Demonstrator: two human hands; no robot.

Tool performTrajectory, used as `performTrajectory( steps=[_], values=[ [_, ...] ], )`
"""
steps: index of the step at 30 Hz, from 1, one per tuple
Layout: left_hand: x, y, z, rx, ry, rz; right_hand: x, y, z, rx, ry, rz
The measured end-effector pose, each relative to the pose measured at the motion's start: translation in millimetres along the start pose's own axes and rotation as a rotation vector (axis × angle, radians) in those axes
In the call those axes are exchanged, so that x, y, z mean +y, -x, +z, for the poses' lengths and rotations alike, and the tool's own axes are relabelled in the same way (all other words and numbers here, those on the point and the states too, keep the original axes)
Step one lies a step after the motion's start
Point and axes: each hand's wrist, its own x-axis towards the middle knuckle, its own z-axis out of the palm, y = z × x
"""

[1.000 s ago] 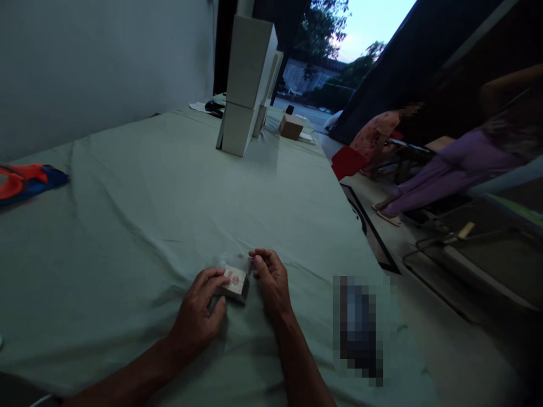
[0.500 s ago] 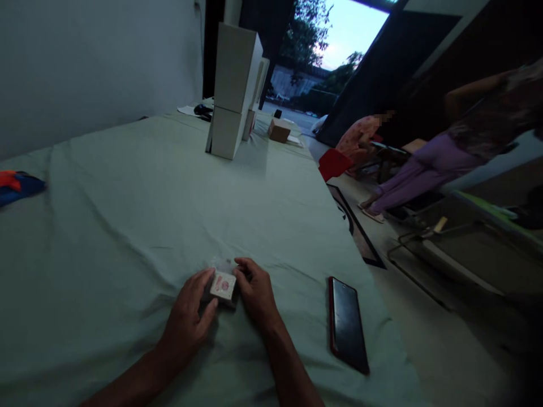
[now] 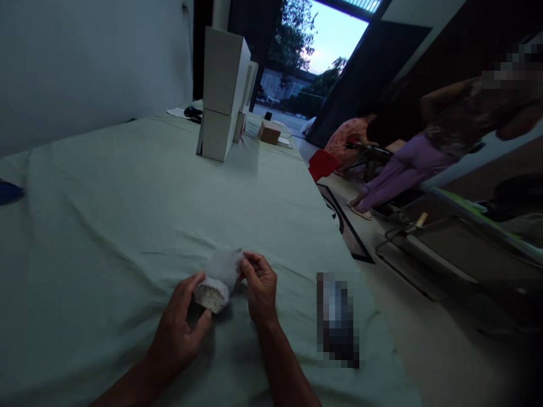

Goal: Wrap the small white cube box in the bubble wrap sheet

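- Fingers of the left hand [image 3: 177, 322] hold the block [image 3: 212, 297] from its left side.
- Fingers of the right hand [image 3: 261, 288] pinch the wrap [image 3: 223, 264].
- Block sits between the 2 hands, above the cloth [image 3: 127, 226].
- Brown box [image 3: 269, 132], far off.

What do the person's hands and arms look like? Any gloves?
The left hand and right hand are bare, no gloves. The left forearm and right forearm show no sleeve, watch or bracelet. It's too dim to check for rings.
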Motion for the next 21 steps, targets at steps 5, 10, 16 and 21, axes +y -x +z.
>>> performTrajectory(
  steps=[5, 10, 16, 21],
  values=[
    [-3.8, -0.3, 0.7, 0.017, -0.018, 0.028, -0.1, -7.6, -12.4, -0.143, 0.052, 0.185],
    [-4.1, -1.7, 2.6, 0.049, -0.007, 0.018, 5.2, -4.2, -15.7, -0.319, 0.353, 0.115],
    [-2.7, -1.0, 2.7, 0.046, 0.04, 0.024, 8.8, 2.9, -4.0, -0.19, 0.453, -0.067],
    [-0.4, -0.7, -2.7, -0.01, 0.074, 0.073, 14.5, -2.4, -8.1, -0.041, 0.378, -0.086]
  ],
)
